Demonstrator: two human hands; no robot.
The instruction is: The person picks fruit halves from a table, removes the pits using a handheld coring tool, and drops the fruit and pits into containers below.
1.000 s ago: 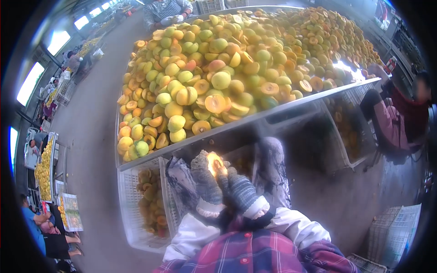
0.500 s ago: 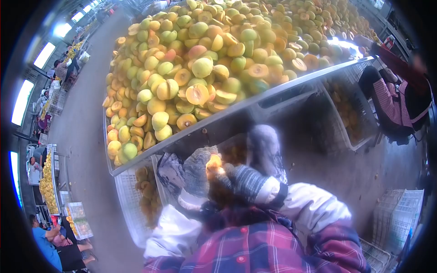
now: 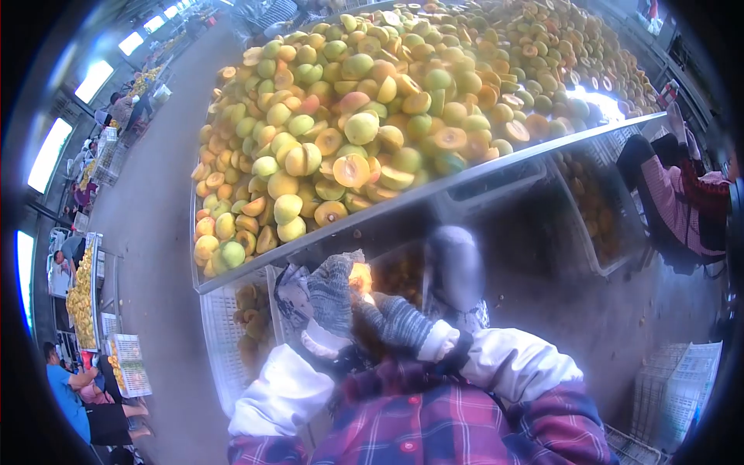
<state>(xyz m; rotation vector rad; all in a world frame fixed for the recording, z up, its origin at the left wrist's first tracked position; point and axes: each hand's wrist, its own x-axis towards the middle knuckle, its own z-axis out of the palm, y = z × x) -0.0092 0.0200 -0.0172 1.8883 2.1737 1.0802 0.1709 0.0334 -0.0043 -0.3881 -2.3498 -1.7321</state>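
Note:
In the head view, my left hand (image 3: 333, 293), in a grey knit glove, is closed around a cut yellow peach (image 3: 360, 277) that looks bright orange. My right hand (image 3: 395, 322), gloved the same way, meets it from the other side. Its fingers are curled at the fruit, and whatever they grip there is hidden. Both hands are low in front of my chest, just below the edge of a metal-rimmed table (image 3: 434, 190). A big heap of halved and whole yellow-green peaches (image 3: 360, 128) covers the table.
Under the table stand white plastic crates (image 3: 221, 329) with peaches inside. Stacked crates (image 3: 674, 387) are at the lower right. A seated person (image 3: 682, 194) is at the right end. Other people and fruit tables (image 3: 81, 302) line the left side.
The view has shifted slightly, so the table and heap appear a little lower and further right. Both hands remain together at the peach.

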